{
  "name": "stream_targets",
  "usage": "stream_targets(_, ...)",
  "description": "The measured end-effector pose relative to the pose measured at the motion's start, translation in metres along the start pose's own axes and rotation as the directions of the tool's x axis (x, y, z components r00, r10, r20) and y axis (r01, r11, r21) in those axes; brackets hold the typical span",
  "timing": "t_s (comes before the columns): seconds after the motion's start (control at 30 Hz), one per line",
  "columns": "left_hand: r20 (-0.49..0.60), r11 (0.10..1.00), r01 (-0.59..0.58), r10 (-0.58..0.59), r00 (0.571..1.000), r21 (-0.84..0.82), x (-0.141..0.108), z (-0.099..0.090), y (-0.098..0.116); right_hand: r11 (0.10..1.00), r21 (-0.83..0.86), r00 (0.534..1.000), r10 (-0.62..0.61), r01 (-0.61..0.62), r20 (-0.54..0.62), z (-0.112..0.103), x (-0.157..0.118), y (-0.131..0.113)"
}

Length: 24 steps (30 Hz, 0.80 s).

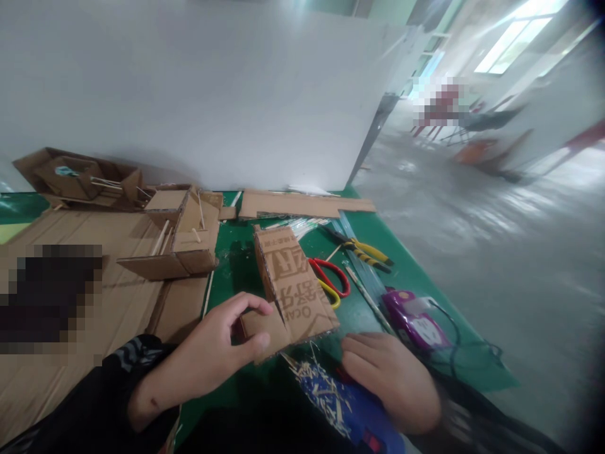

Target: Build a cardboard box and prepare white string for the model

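Observation:
A cardboard box piece with printed characters (300,284) stands on the green table (231,252). My left hand (212,353) is at its lower left corner, thumb and index finger apart and curved around a small flap. My right hand (390,375) is to the right of the box, its fingers curled down over a blue item (362,416) with a red part. What the fingers hold is mostly hidden. Wood splinters (326,391) lie scattered between the hands. Red and yellow scissor handles (333,277) show beside the box.
Yellow-black pliers (366,252), thin sticks (366,296) and a purple power strip (416,318) with a cord lie at right. A cardboard strip (293,205) lies at the back. Cardboard structures (179,233) stand at left, before a white panel (198,94).

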State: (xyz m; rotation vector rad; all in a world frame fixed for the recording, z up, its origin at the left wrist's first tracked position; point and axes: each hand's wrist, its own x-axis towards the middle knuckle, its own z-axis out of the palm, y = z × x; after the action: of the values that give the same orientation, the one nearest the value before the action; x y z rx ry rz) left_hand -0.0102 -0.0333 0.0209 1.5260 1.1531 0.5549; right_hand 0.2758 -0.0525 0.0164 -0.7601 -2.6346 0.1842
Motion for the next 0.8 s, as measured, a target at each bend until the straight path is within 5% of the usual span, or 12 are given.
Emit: stream_targets(0.8, 0.007, 1.0, 0.018, -0.018, 1.0, -0.009, -0.0003, -0.0006, 0.0015, 1.0, -0.012, 1.0, 0.02, -0.02, -0.004, -0.0059, -0.0035, 0.0008)
